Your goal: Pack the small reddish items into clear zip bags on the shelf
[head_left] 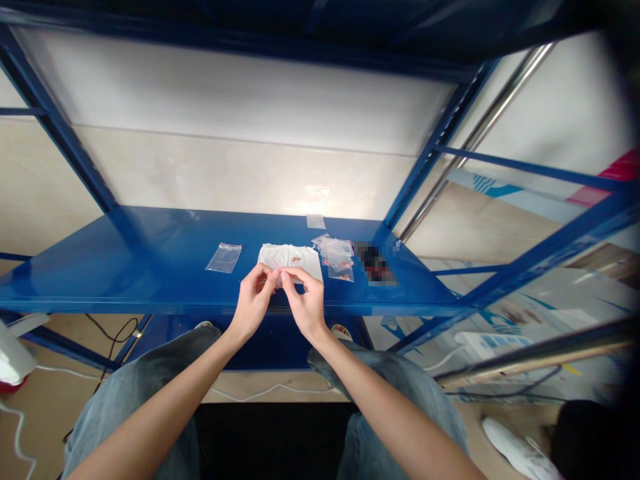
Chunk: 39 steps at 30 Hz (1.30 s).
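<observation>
My left hand [257, 297] and my right hand [306, 301] meet at the front edge of the blue shelf [165, 267]. Thumbs and forefingers are pinched together, fingertips almost touching, on what looks like a small clear plastic bag; the fingers hide most of it. Just beyond them a white sheet [311, 262] lies flat, with a small brown piece [297, 259] on it. To the right is a loose pile of clear plastic bags [336, 252], some with small reddish-brown bits inside. Left of my hands lies a flat clear zip bag [225, 258].
A blurred-out dark object [376, 264] lies right of the pile. Another small clear bag [315, 221] rests near the back edge. Blue uprights [425, 160] frame both sides, and an upper shelf [250, 47] hangs overhead. Below are cables and a white shoe [517, 450].
</observation>
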Each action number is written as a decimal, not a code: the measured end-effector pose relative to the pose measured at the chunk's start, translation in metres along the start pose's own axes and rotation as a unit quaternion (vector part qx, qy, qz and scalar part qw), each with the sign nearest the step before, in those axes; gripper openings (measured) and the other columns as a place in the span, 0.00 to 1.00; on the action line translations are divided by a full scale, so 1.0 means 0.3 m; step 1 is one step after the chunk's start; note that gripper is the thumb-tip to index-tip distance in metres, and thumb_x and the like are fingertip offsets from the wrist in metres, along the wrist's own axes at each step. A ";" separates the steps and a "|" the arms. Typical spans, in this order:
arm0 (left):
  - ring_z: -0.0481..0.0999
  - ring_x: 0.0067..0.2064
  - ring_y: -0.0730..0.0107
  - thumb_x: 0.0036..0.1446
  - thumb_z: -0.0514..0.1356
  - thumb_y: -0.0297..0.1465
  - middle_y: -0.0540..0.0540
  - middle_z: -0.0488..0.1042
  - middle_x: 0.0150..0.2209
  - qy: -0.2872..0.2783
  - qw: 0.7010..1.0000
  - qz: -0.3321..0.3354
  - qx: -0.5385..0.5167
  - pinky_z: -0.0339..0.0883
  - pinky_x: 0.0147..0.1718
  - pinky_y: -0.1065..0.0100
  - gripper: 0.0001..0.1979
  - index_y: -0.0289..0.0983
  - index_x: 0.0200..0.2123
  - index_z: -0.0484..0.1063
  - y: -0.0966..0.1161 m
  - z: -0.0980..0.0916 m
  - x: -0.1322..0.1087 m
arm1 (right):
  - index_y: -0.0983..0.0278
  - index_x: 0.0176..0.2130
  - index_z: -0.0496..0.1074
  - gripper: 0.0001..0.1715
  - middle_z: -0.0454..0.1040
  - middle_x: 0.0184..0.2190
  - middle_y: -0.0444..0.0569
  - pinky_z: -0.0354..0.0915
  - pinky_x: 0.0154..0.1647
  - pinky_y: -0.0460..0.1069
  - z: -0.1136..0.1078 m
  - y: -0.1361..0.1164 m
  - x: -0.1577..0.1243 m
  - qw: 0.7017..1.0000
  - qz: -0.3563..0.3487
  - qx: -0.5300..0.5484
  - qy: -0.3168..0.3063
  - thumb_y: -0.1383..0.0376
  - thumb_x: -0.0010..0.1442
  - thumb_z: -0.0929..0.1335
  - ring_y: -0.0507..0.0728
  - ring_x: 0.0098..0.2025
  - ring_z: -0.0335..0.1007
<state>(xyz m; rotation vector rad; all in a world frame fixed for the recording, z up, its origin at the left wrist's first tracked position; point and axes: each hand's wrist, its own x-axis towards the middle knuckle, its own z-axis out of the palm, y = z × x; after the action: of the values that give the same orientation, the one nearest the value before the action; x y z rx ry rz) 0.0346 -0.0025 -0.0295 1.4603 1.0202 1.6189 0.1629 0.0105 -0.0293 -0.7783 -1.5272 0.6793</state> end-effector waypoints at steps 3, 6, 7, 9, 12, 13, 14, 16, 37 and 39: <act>0.70 0.35 0.69 0.63 0.63 0.43 0.49 0.71 0.32 0.000 1.000 0.007 0.001 0.66 0.35 0.70 0.14 0.38 0.34 0.70 0.005 -0.004 0.008 | 0.60 0.39 0.79 0.10 0.81 0.38 0.48 0.74 0.46 0.53 0.002 -0.001 0.007 1.000 0.010 0.017 -0.004 0.58 0.66 0.69 0.58 0.41 0.79; 0.73 0.40 0.66 0.63 0.62 0.42 0.46 0.73 0.36 -0.003 1.000 0.021 0.023 0.68 0.40 0.68 0.13 0.38 0.35 0.72 0.012 -0.008 0.009 | 0.60 0.39 0.79 0.10 0.81 0.38 0.49 0.74 0.47 0.53 0.000 0.000 0.011 0.999 0.020 0.030 -0.004 0.57 0.65 0.70 0.59 0.41 0.78; 0.73 0.40 0.65 0.64 0.62 0.42 0.46 0.74 0.37 -0.005 0.999 0.026 0.032 0.68 0.40 0.68 0.13 0.38 0.36 0.72 0.013 -0.010 0.008 | 0.60 0.39 0.79 0.10 0.81 0.38 0.49 0.74 0.47 0.54 -0.001 0.001 0.012 0.999 0.020 0.032 -0.006 0.57 0.65 0.70 0.59 0.42 0.78; 0.73 0.40 0.65 0.65 0.61 0.42 0.46 0.74 0.37 -0.007 0.998 0.033 0.045 0.68 0.40 0.69 0.12 0.38 0.36 0.73 0.013 -0.013 0.006 | 0.60 0.39 0.79 0.10 0.81 0.39 0.49 0.72 0.50 0.55 -0.004 0.004 0.015 1.000 0.010 0.024 -0.010 0.57 0.65 0.70 0.60 0.44 0.77; 0.73 0.39 0.66 0.66 0.59 0.41 0.46 0.74 0.37 -0.003 0.998 0.037 0.058 0.67 0.38 0.69 0.12 0.38 0.37 0.73 0.005 -0.017 0.006 | 0.59 0.33 0.78 0.11 0.79 0.36 0.48 0.71 0.51 0.56 -0.009 0.010 0.019 1.000 -0.020 -0.008 0.007 0.57 0.64 0.71 0.59 0.44 0.75; 0.73 0.38 0.67 0.66 0.59 0.40 0.46 0.73 0.36 0.000 0.997 0.037 0.061 0.67 0.37 0.70 0.11 0.38 0.37 0.72 0.001 -0.018 0.006 | 0.60 0.31 0.77 0.12 0.78 0.34 0.48 0.71 0.49 0.55 -0.010 0.012 0.020 1.000 -0.023 -0.014 0.012 0.57 0.64 0.71 0.59 0.42 0.74; 0.72 0.37 0.68 0.66 0.59 0.40 0.47 0.73 0.35 0.001 0.997 0.036 0.061 0.67 0.36 0.70 0.11 0.38 0.37 0.72 -0.003 -0.018 0.007 | 0.60 0.29 0.77 0.14 0.77 0.31 0.47 0.71 0.46 0.54 -0.010 0.015 0.021 1.000 -0.017 -0.013 0.013 0.57 0.64 0.71 0.58 0.39 0.73; 0.72 0.35 0.69 0.67 0.59 0.40 0.47 0.73 0.34 -0.003 0.998 0.030 0.059 0.67 0.35 0.70 0.11 0.38 0.36 0.72 -0.008 -0.018 0.007 | 0.61 0.29 0.76 0.15 0.76 0.28 0.46 0.71 0.40 0.51 -0.008 0.021 0.021 1.000 0.011 0.008 -0.001 0.56 0.65 0.70 0.56 0.33 0.72; 0.76 0.37 0.65 0.70 0.54 0.39 0.45 0.80 0.36 -0.077 0.971 0.078 0.213 0.67 0.39 0.68 0.16 0.37 0.38 0.79 -0.002 -0.045 0.018 | 0.63 0.34 0.73 0.09 0.75 0.29 0.46 0.67 0.32 0.48 -0.030 0.025 0.054 0.988 0.100 0.042 -0.108 0.59 0.60 0.70 0.54 0.32 0.72; 0.76 0.35 0.67 0.70 0.53 0.38 0.46 0.79 0.34 -0.082 0.965 0.090 0.232 0.66 0.38 0.68 0.16 0.37 0.37 0.77 -0.006 -0.050 0.017 | 0.63 0.34 0.73 0.08 0.75 0.29 0.45 0.65 0.32 0.48 -0.030 0.020 0.054 0.988 0.099 0.038 -0.116 0.60 0.60 0.70 0.54 0.31 0.71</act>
<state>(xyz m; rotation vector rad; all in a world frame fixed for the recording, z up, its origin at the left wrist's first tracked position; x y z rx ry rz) 0.0193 0.0015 -0.0296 2.0132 1.2566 1.4035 0.1718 0.0268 -0.0234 -0.8226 -1.6345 0.9994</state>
